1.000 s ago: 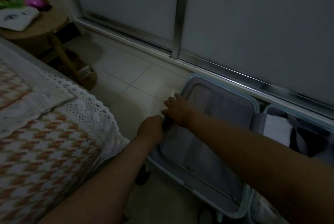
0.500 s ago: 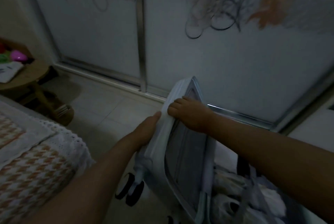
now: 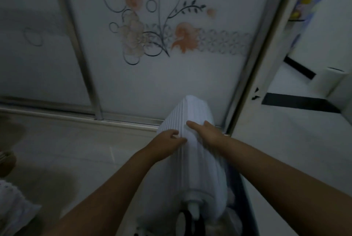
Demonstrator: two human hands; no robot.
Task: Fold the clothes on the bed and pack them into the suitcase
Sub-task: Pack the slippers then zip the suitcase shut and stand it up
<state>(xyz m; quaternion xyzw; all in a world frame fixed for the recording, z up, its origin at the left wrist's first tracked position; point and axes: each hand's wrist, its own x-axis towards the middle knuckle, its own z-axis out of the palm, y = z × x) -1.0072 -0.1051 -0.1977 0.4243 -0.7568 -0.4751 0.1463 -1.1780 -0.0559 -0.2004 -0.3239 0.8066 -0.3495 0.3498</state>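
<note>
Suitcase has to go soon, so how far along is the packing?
Done: clothes lie inside the base. In hand: left hand grips, right hand presses the ribbed lid, raised on edge. Left: lowering it shut and zipping; the bed is mostly out of view.

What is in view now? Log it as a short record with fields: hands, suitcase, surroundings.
case: white ribbed suitcase, lid half up on edge, tilted over the other half, not shut
left: left hand grips the lid's rim
right: right hand rests on the lid's outer face
contents: pale clothes show under the lid
underside: dark wheel faces the camera
behind: sliding door with floral print
ground: pale tiled floor
bottom left: lace-edged bedspread
</note>
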